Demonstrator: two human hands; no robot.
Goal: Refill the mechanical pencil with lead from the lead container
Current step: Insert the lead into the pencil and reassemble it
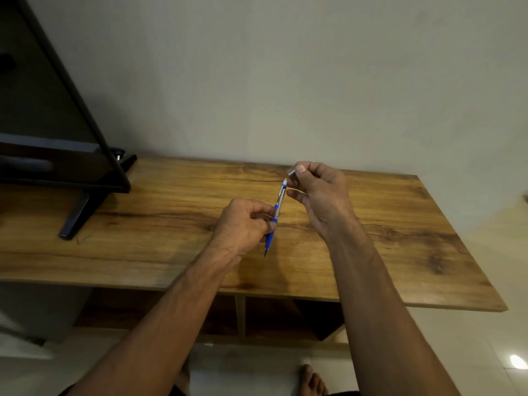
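Now the left hand (243, 224) pinches the mechanical pencil (275, 218) upright above the table's (143, 224) far edge, tip down. Just beside its open end, the right hand (320, 192) pinches the small silver cap (292, 172). No lead container is visible.

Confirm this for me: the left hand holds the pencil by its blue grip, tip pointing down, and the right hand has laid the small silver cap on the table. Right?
Not quite. The silver cap is not on the table; the right hand pinches it in its fingers just above the pencil's top end, as the head view shows. The rest holds: the left hand grips the pencil by its blue grip, tip down.
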